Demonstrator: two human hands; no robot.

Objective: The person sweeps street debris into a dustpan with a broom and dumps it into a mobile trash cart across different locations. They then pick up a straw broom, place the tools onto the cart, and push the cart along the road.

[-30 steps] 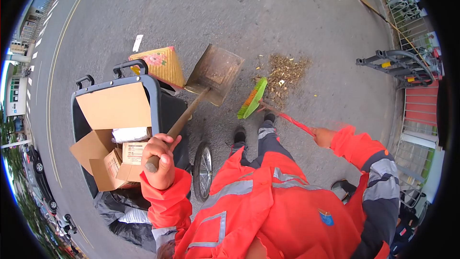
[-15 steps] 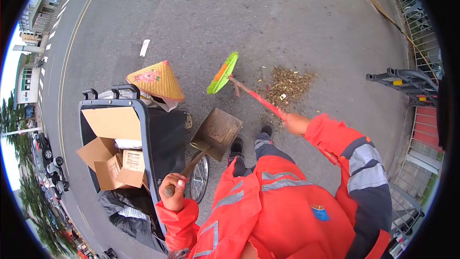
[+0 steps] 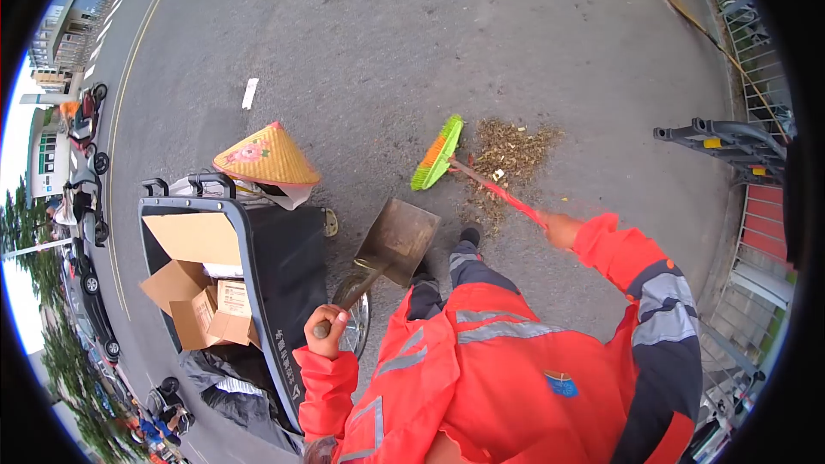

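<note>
While the left hand (image 3: 326,332) gripped the dustpan (image 3: 399,241) and the right hand (image 3: 564,231) gripped the broom (image 3: 499,192), whose head (image 3: 438,153) appeared beside the leaf pile (image 3: 514,148) on the asphalt (image 3: 369,51), short, low strokes seemed wisest.

Left hand (image 3: 325,332): 7 o'clock, grips dustpan (image 3: 400,239) | right hand (image 3: 564,230): 3 o'clock, grips red-handled broom (image 3: 437,155) | leaf litter (image 3: 516,150): 2 o'clock | black bin (image 3: 292,262) holding cardboard boxes (image 3: 215,309): 8 o'clock | conical hat (image 3: 271,157): 10 o'clock

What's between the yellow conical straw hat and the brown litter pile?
Head view: the green-and-orange broom head, nearer the pile, with grey asphalt from there to the hat.
</note>
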